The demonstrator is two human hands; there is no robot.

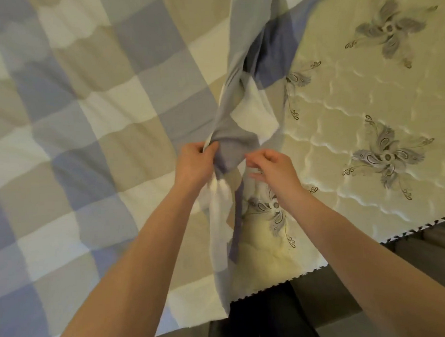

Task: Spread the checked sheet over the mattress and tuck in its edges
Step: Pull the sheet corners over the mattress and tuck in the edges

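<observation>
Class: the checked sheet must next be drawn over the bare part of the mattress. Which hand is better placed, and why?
Probably right. The right hand sits beside the bunched checked sheet, above the bare mattress; the left hand has its grip on the bunch.

No writing, label, brand, number or sign is showing readably anywhere, neither on the checked sheet (83,124) nor on the mattress (368,94).
</observation>
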